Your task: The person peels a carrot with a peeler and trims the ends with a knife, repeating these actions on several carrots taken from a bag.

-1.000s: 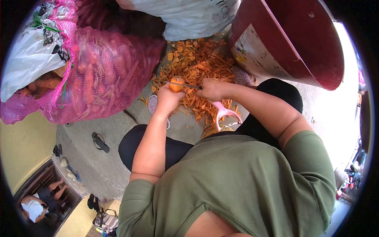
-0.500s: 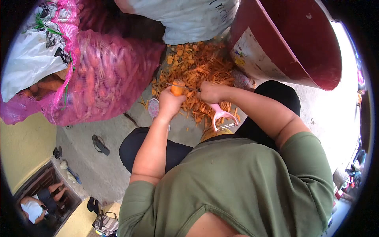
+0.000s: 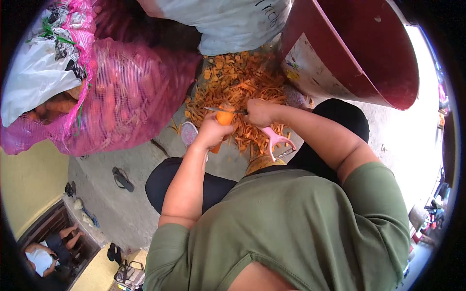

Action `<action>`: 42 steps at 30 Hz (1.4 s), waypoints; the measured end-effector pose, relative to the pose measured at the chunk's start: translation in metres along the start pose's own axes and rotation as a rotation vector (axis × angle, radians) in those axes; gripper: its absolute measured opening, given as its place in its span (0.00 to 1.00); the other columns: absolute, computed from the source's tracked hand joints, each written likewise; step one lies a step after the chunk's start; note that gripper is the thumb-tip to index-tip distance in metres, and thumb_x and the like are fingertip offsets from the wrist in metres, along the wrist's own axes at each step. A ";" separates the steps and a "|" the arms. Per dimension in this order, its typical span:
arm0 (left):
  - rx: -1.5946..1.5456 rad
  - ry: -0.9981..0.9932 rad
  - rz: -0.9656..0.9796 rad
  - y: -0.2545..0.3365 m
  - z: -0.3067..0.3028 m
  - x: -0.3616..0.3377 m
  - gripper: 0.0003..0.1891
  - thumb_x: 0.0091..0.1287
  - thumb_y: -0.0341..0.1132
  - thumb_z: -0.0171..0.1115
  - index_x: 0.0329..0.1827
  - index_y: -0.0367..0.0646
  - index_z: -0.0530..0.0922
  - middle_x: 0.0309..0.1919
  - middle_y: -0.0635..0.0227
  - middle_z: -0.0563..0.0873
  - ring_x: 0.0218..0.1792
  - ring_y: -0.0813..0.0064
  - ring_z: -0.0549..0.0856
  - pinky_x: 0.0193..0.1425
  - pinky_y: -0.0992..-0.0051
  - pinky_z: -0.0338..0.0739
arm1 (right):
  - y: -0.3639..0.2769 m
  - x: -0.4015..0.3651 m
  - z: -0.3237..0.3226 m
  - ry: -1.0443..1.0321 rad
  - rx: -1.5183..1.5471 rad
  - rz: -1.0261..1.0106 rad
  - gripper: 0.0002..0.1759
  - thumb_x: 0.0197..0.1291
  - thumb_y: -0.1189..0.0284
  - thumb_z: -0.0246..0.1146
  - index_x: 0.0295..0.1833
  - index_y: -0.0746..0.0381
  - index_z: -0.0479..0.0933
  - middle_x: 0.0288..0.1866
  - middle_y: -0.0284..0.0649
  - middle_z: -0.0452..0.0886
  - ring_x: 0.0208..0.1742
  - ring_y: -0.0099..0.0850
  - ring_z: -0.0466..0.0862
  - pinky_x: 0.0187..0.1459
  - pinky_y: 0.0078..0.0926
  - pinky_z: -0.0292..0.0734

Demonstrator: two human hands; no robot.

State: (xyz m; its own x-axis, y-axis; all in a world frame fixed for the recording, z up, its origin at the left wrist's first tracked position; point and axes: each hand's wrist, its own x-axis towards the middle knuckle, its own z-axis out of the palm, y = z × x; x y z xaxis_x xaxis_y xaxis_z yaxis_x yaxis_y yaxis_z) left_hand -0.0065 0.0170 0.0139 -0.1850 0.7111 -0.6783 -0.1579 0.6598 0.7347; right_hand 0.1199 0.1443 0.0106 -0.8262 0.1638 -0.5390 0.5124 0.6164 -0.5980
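My left hand (image 3: pixel 213 132) is wrapped round an orange carrot (image 3: pixel 224 117), its top end pointing away from me. A knife (image 3: pixel 213 108) lies across that end, its dark handle closed in my right hand (image 3: pixel 260 113). The same right hand also keeps a pink peeler (image 3: pixel 275 140), which hangs out below the palm toward my lap. Under both hands spreads a pile of carrot peelings and cut ends (image 3: pixel 257 80) on the floor.
Pink mesh sacks of carrots (image 3: pixel 128 92) stand at the left, and a white sack (image 3: pixel 242 24) behind the pile. A large dark-red tub (image 3: pixel 340 53) leans at the right. A sandal (image 3: pixel 123 179) lies on the concrete; another person (image 3: pixel 43 257) sits in a doorway.
The carrot now sticks further out of my left hand, and its lower part shows beneath the palm. The knife blade has shifted against its top end. The peeler has swung slightly right.
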 end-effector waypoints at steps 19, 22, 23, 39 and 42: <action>-0.689 0.002 -0.101 0.050 0.005 -0.007 0.22 0.58 0.54 0.48 0.35 0.41 0.70 0.24 0.66 0.74 0.24 0.73 0.74 0.27 0.74 0.69 | 0.021 0.006 0.001 -0.329 -0.306 0.086 0.15 0.45 0.66 0.50 0.35 0.62 0.77 0.35 0.46 0.78 0.38 0.41 0.77 0.38 0.37 0.71; -0.722 0.013 0.249 0.112 0.032 -0.013 0.21 0.61 0.46 0.48 0.48 0.39 0.65 0.37 0.60 0.75 0.34 0.71 0.75 0.43 0.71 0.70 | 0.018 0.003 -0.003 -0.356 -0.307 0.086 0.16 0.46 0.66 0.51 0.39 0.61 0.77 0.40 0.45 0.77 0.43 0.40 0.77 0.41 0.36 0.72; -0.771 -0.144 0.397 0.136 0.043 -0.024 0.22 0.60 0.44 0.49 0.53 0.38 0.61 0.43 0.58 0.73 0.40 0.70 0.74 0.47 0.70 0.68 | 0.021 0.007 0.000 -0.368 -0.334 0.065 0.16 0.47 0.66 0.51 0.40 0.61 0.77 0.41 0.45 0.77 0.43 0.39 0.76 0.41 0.35 0.71; 1.151 0.372 0.258 0.150 -0.050 -0.100 0.16 0.51 0.43 0.56 0.29 0.35 0.73 0.29 0.51 0.78 0.34 0.55 0.77 0.38 0.64 0.70 | 0.014 -0.006 -0.010 -0.196 -0.265 0.101 0.17 0.46 0.62 0.52 0.33 0.64 0.77 0.32 0.47 0.78 0.38 0.41 0.78 0.40 0.34 0.72; 0.975 1.123 0.502 0.184 -0.131 -0.107 0.11 0.57 0.35 0.50 0.34 0.36 0.74 0.30 0.53 0.79 0.34 0.57 0.78 0.38 0.67 0.71 | 0.015 -0.006 -0.008 -0.200 -0.279 0.088 0.17 0.46 0.62 0.52 0.33 0.64 0.77 0.32 0.47 0.78 0.38 0.40 0.78 0.40 0.34 0.72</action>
State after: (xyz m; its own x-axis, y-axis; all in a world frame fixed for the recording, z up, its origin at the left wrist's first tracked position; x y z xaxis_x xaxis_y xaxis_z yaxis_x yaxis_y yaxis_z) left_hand -0.1432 0.0298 0.2229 -0.6937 0.6532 0.3035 0.7203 0.6330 0.2838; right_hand 0.1305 0.1591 0.0098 -0.7052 0.0890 -0.7034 0.4735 0.7975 -0.3738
